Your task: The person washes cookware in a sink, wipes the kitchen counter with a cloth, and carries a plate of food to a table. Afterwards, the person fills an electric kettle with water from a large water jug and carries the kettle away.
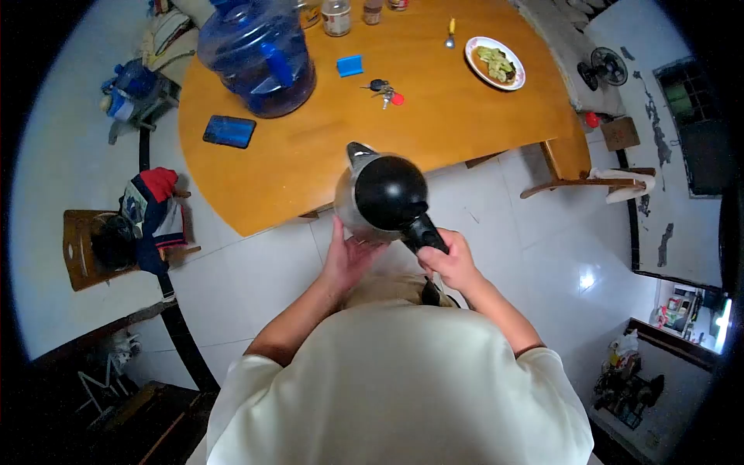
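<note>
A kettle (391, 191) with a steel body, a pointed spout and a black lid is held up in front of my body, by the near edge of the table. My right hand (451, 262) is wrapped round its black handle. Against the lower left of the body, my left hand (349, 256) supports it, thumb up along the side; its other fingers are partly hidden beneath the kettle. The spout points away from me toward the wooden table (310, 170). Whatever is inside the kettle is hidden by the lid.
On the table are a large blue water jug (260, 66), a phone (229, 132), a blue stand (349, 66), keys (383, 91), a spoon (450, 35), several jars (336, 17) and a plate of food (471, 58). A chair (77, 248) with clothes stands left.
</note>
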Motion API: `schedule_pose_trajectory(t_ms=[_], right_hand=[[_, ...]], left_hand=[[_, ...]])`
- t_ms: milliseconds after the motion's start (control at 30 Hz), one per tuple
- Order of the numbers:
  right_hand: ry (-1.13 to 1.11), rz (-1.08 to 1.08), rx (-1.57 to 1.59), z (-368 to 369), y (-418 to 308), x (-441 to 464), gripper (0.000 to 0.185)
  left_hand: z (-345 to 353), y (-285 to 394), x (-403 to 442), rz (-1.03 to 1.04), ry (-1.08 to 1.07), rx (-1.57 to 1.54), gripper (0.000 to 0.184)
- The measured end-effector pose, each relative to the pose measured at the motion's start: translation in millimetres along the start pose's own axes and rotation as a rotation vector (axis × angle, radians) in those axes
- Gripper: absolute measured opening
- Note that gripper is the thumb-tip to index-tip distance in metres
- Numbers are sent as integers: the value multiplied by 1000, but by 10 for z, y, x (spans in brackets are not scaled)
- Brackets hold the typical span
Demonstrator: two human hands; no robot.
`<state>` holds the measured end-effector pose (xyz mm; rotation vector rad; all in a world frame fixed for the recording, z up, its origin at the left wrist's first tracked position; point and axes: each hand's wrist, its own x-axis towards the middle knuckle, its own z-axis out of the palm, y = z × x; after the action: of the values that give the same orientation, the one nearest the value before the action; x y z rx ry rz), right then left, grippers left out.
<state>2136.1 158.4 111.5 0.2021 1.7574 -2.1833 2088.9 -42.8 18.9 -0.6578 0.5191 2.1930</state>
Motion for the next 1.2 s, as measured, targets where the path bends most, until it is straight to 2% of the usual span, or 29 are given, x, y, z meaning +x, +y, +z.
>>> schedule_pose_trajectory(t_ms=[100, 200, 233, 267, 367, 400, 500, 533, 633, 667, 700, 733, 767, 800, 833, 867, 900, 933, 967, 1000, 1100, 1133, 1167, 1200], right_hand=[[49, -70, -53, -471, 5, -404, 15], [170, -111, -168, -956, -113, -936, 15], [186, -61, -104, -1138, -135, -1106, 15], [202, -107, -89, -1271, -290, -1307, 17], [315, -154, -158, -1748, -338, -1829, 20], [358, -151, -211, -1895, -308, -2016, 21], [510, -146, -136, -2263, -240, -2485, 22], [579, -179, -110, -2386, -172, -2553, 22], [691, -168, 6, -2770, 13, -2892, 22], [754, -106, -15, -2881, 3, -3037, 23], [850, -216, -159, -3013, 74, -3107, 26], [886, -81, 32, -3097, 29, -3203, 32], [994, -157, -102, -3281, 215, -3195, 34], [1049, -322, -90, -3484, 405, -3182, 33], [1140, -151, -153, -3394, 258, -3257, 36], [1152, -194, 27, -3544, 238, -3463, 39], [1248, -145, -29, -3652, 263, -3469, 42], [1378, -227, -97, -3777, 438, -3424, 44], [1415, -300, -44, -3859, 426, -3488, 43], [1445, -352, 71, -3891, 352, -3593, 40], [1597, -369, 155, -4236, 283, -4009, 36], [1681, -375, 169, -4404, 376, -4273, 35], [1767, -384, 177, -4374, 495, -4565, 34], [1857, -372, 184, -4656, 541, -4589, 34]], left_hand=[[372, -470, 165, 1, -174, 106, 93], [849, -1045, 264, -97, -147, 8, 91], [991, -1234, 356, -143, -160, -5, 92], [1106, -1434, 435, -189, -170, -2, 93], [1190, -1981, 796, -454, -458, -195, 91], [1327, -2194, 858, -473, -492, -159, 86], [1584, -2740, 1137, -638, -482, -101, 83], [1680, -2861, 1269, -599, -294, 97, 82], [2034, -3404, 1538, -668, -115, 280, 80], [2135, -3626, 1641, -672, -121, 334, 76], [2154, -3784, 1805, -682, -132, 362, 66], [2295, -3955, 1874, -684, -74, 441, 56], [2357, -4097, 2063, -764, -85, 426, 50], [2489, -4286, 2232, -796, -119, 524, 50], [2571, -4312, 2257, -828, -220, 635, 45], [2630, -4533, 2443, -900, -312, 625, 50], [2684, -4753, 2610, -968, -410, 616, 56], [2662, -4931, 2915, -970, -300, 692, 61], [2693, -5211, 3137, -937, -189, 782, 66], [3092, -5504, 2678, -919, -185, 971, 72], [3718, -6206, 2402, -1105, -201, 1091, 86], [3690, -6626, 2586, -1249, -232, 1128, 88], [3545, -6944, 2880, -1371, -342, 1035, 90], [3470, -7253, 3024, -1486, -455, 940, 92]])
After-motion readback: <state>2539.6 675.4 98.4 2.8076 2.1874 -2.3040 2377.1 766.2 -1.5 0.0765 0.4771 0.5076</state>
